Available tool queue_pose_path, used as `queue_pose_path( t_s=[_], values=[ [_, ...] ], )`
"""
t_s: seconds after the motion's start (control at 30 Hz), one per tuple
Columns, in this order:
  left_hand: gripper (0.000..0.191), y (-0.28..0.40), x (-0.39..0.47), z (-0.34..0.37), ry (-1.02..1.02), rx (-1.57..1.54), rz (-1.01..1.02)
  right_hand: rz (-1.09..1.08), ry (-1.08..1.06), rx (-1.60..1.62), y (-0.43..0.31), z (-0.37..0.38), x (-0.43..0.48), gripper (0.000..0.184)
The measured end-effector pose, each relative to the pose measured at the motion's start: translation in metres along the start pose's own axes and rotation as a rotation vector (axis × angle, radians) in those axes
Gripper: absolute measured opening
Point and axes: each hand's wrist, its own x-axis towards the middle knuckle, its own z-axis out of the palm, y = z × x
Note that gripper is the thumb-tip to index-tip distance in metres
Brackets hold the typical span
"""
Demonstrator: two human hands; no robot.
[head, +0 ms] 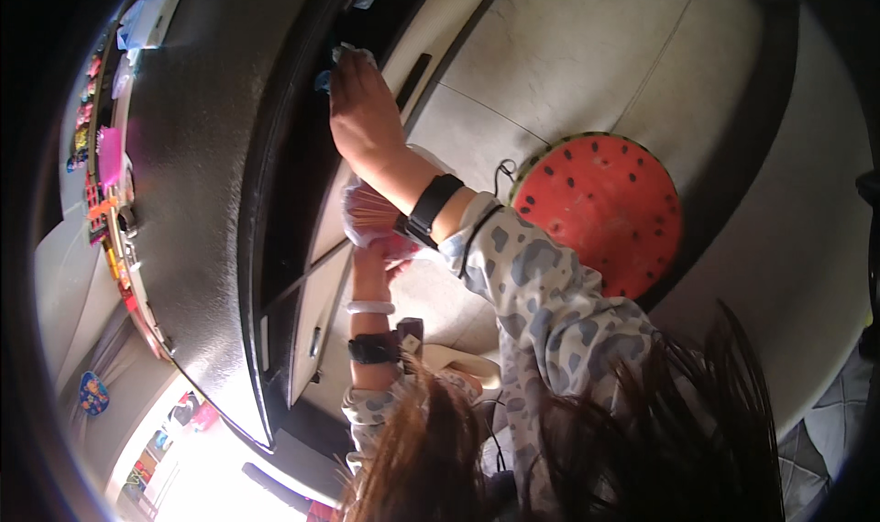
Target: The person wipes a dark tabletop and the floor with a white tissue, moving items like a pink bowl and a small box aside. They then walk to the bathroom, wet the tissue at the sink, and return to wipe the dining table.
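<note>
My right hand (364, 113) reaches over an open black drawer (402, 6), fingers close together. At its fingertips is a crumpled whitish piece of plastic (361, 51); whether the hand grips it is hidden. A small blue item (322, 81) lies beside those fingers. Lower down, my left hand (377, 261) holds a clear plastic bag (354, 230) with thin reddish-brown strips inside. The bag covers most of that hand, and my right forearm crosses in front of part of the bag. The drawer's pale wood-look front (450, 17) has a black handle (414, 81).
A dark tabletop (199, 199) curves along the left, with colourful small items (86, 133) and a pink piece (109, 154) along its far edge. A round watermelon-print cushion (605, 206) sits at right above the tiled floor (577, 48). A black cord (505, 170) lies near it.
</note>
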Motion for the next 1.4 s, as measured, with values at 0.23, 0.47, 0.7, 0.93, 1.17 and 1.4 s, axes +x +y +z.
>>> queue_pose_path(
  t_s=[0.23, 0.47, 0.7, 0.93, 1.17, 1.4],
  values=[
    [0.022, -0.017, 0.015, -0.012, 0.035, -0.092, -0.044, -0.241, -0.267, 0.163, -0.021, -0.021, -0.067, 0.027],
    [0.046, -0.045, 0.022, -0.015, -0.165, -0.518, 0.198, -0.394, -0.624, 0.268, -0.059, -0.018, -0.135, 0.032],
    [0.032, -0.042, 0.024, -0.023, 0.046, -0.226, 0.002, -0.405, -0.815, 0.192, -0.05, -0.004, -0.112, 0.022],
    [0.032, -0.051, 0.022, -0.025, -0.043, -0.206, 0.007, 0.182, -0.322, 0.372, 0.001, -0.042, -0.016, 0.007],
    [0.032, -0.048, 0.021, -0.026, -0.057, -0.217, 0.013, 0.024, -0.52, -0.281, 0.017, -0.045, 0.042, 0.014],
    [0.032, -0.04, 0.016, -0.022, -0.038, -0.176, -0.004, -0.223, -0.453, 0.133, -0.05, 0.003, -0.011, 0.017]
  ],
)
